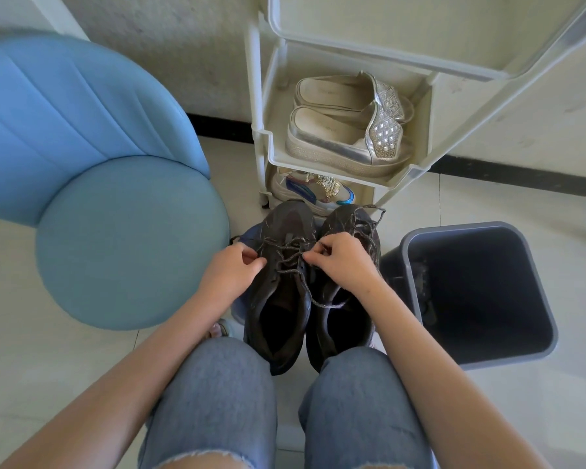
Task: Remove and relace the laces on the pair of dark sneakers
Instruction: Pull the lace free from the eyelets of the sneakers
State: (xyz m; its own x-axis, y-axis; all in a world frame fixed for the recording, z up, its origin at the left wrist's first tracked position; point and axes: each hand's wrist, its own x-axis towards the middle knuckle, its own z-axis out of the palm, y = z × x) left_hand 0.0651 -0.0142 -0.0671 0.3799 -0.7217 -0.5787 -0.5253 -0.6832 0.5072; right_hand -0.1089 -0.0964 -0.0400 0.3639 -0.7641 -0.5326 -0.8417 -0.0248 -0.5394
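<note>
Two dark sneakers stand side by side in front of my knees, toes pointing away from me. The left sneaker [279, 299] has its grey speckled lace [289, 253] crossed over the tongue, with one loose end trailing to the right [322, 301]. The right sneaker [344, 319] carries a loose tangle of lace [366, 225] near its toe. My left hand [230, 269] pinches the lace at the left sneaker's left side. My right hand [340, 258] pinches the lace at that shoe's right eyelets, resting over the right sneaker.
A blue round stool [129, 242] and a blue chair [64, 106] stand at the left. A cream shoe rack [264, 137] ahead holds silver slip-ons [345, 130] and a pale sneaker [311, 191]. A grey bin [481, 299] stands at the right.
</note>
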